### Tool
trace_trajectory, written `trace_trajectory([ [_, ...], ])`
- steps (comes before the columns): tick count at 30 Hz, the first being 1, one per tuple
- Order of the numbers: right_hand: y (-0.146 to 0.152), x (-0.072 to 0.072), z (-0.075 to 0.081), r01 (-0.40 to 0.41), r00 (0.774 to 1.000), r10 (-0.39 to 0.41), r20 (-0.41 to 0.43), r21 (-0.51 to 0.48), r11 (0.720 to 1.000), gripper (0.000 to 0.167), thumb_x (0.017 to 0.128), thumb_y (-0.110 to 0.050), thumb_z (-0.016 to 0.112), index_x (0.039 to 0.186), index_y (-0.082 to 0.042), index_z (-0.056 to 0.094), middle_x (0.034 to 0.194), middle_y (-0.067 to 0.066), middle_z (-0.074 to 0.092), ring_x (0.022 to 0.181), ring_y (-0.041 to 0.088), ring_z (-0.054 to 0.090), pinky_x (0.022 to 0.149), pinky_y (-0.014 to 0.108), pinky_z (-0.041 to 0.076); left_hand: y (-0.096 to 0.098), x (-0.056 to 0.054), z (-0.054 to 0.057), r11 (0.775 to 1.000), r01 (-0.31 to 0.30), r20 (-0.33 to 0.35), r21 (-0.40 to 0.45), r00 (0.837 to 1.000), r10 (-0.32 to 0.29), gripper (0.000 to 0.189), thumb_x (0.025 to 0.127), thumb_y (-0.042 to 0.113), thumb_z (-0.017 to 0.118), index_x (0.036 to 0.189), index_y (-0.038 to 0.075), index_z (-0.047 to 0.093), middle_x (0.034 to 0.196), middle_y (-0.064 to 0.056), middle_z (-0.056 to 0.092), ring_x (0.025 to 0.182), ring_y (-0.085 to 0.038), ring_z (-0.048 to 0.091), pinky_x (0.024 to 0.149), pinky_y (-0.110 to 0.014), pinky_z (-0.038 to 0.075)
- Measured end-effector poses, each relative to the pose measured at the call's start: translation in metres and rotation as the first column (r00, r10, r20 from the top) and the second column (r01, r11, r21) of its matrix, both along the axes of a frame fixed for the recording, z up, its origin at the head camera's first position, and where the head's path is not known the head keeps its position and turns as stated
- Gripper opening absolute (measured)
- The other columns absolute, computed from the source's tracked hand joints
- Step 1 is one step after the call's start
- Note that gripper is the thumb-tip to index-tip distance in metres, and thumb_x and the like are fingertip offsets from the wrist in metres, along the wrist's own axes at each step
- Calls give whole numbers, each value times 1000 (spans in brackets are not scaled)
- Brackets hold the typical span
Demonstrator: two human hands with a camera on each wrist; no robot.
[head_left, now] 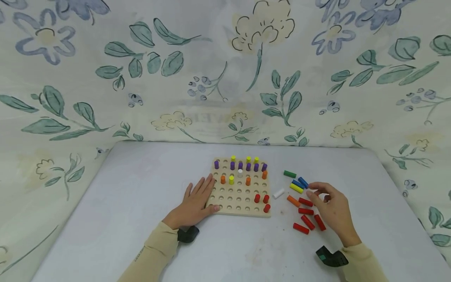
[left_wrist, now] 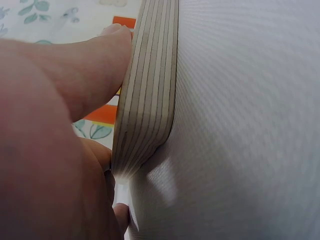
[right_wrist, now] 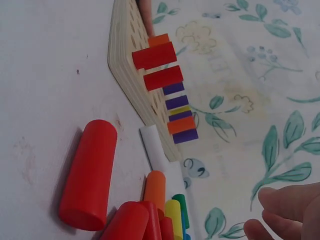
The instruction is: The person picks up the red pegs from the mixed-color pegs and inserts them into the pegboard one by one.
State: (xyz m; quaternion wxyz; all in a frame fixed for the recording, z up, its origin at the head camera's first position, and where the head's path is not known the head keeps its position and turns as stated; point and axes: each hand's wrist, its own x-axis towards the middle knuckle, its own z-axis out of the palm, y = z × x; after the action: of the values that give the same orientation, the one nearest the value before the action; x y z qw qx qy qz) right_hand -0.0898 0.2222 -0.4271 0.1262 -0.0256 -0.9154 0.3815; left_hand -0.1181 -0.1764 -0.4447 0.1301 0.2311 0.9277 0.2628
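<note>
A square wooden pegboard [head_left: 243,213] with rows of holes stands on the table, holding purple, yellow, orange, red and white pegs. My left hand [head_left: 195,204] lies along its left side, fingers stretched out, thumb on the near left corner. In the left wrist view the thumb [left_wrist: 100,70] presses on the board's layered edge [left_wrist: 147,85]. To the right, my right hand [head_left: 334,211] is over the loose pegs, thumb and forefinger bent close to the end of a blue peg [head_left: 302,182]. No peg shows at its fingertips [right_wrist: 275,197] in the right wrist view.
Several red pegs [head_left: 301,228] lie scattered near the right hand. Around them are an orange peg [head_left: 293,201], a yellow peg [head_left: 296,188], a green peg [head_left: 290,174] and a white peg [head_left: 278,193]. Floral cloth [head_left: 211,47] hangs behind the white table [head_left: 141,168].
</note>
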Motion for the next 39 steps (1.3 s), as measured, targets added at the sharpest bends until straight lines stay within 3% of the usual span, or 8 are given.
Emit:
trace_trajectory([
  [8,6,-4,-4,50,993,-51,109,13,999,33,99,-25,65,123,-2,65,112,19,68,103,32,57,83,42,45,0,0,-1,1000,-3,-4,-2,1000,3,88,101,46,55,160,-1,8,168,-14,-1,154,-37,-4,116,-62,-8],
  [16,9,-6,-6,106,979,-112,172,48,993,35,99,-22,65,126,-1,62,118,22,64,107,35,55,68,32,46,0,-1,-2,1000,-1,-8,-6,1000,1,89,101,46,55,160,-1,8,168,-14,-1,154,-38,-4,116,-62,-8],
  [28,12,-9,-17,186,944,-198,264,69,980,41,97,-23,66,128,4,60,118,25,64,103,38,56,77,42,51,0,0,-2,1000,-3,-7,-3,1000,3,89,102,46,55,160,-1,8,168,-14,-1,153,-38,-4,116,-64,-8],
  [39,16,-9,-21,132,936,-154,315,92,987,46,96,-28,68,126,5,60,111,24,64,93,34,57,62,25,45,0,1,-1,1000,-3,3,-7,1000,3,88,102,46,54,160,0,7,168,-14,-2,154,-37,-5,116,-62,-9],
])
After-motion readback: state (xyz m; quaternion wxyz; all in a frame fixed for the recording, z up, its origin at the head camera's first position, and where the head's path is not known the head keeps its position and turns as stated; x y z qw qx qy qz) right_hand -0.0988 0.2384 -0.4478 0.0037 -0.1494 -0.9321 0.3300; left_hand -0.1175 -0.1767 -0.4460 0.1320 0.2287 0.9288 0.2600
